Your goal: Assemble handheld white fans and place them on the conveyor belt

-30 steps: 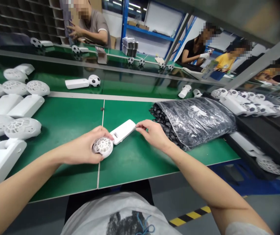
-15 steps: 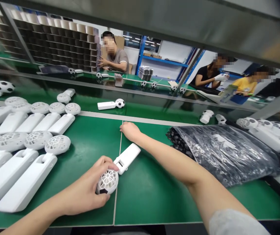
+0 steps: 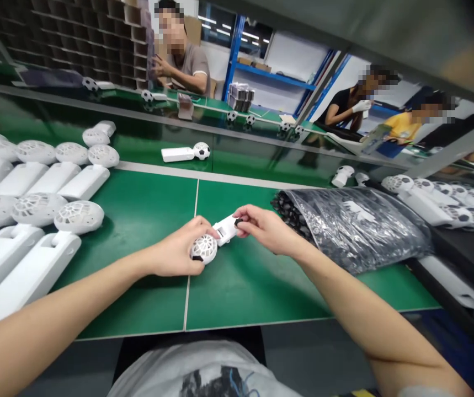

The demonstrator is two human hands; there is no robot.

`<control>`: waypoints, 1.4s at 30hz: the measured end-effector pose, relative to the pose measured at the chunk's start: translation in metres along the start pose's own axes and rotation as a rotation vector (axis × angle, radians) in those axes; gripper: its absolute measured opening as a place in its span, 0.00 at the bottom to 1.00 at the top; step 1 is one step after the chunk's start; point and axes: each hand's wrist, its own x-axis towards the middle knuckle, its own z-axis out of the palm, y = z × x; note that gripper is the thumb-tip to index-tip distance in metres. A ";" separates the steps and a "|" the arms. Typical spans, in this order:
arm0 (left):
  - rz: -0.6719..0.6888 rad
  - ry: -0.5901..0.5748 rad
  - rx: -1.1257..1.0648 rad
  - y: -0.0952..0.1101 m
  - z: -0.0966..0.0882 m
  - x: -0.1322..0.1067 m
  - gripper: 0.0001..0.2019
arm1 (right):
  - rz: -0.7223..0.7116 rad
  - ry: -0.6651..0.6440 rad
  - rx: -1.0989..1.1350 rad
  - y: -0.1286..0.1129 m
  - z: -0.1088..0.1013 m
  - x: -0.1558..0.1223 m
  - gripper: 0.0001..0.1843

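A white handheld fan (image 3: 205, 249) with a round, football-patterned grille lies over the seam of the green table. My left hand (image 3: 181, 248) is closed round its head, the thumb in front and the fingers behind. One black patch shows low on the grille. Over the far end of the fan's handle (image 3: 226, 229), my right hand (image 3: 267, 227) pinches a small black pentagon-shaped piece (image 3: 239, 222) between thumb and fingers. Part of the handle is hidden by the right fingers.
Rows of white fans (image 3: 75, 218) lie on the left. A clear plastic bag of black pieces (image 3: 356, 226) lies on the right, with finished-looking football fans (image 3: 443, 201) beyond it. One fan (image 3: 185, 153) rests on the strip behind. Co-workers (image 3: 187, 60) sit across.
My right hand has come back from the table's far edge to the fan's handle, now with a black piece in its fingers. My left hand still grips the fan. The view has tilted down.
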 end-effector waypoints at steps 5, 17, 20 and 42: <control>-0.037 -0.037 0.041 0.004 0.000 0.008 0.25 | -0.063 -0.018 -0.136 -0.008 0.017 -0.040 0.06; -0.088 0.080 0.083 0.007 0.012 0.002 0.22 | -0.213 -0.016 0.061 -0.004 0.043 -0.029 0.02; -0.088 0.129 0.095 0.007 0.015 0.004 0.19 | -0.241 0.015 0.025 -0.004 0.046 -0.024 0.02; 0.062 0.469 0.287 0.012 0.001 0.075 0.17 | -0.020 0.259 -0.207 0.020 -0.002 -0.048 0.13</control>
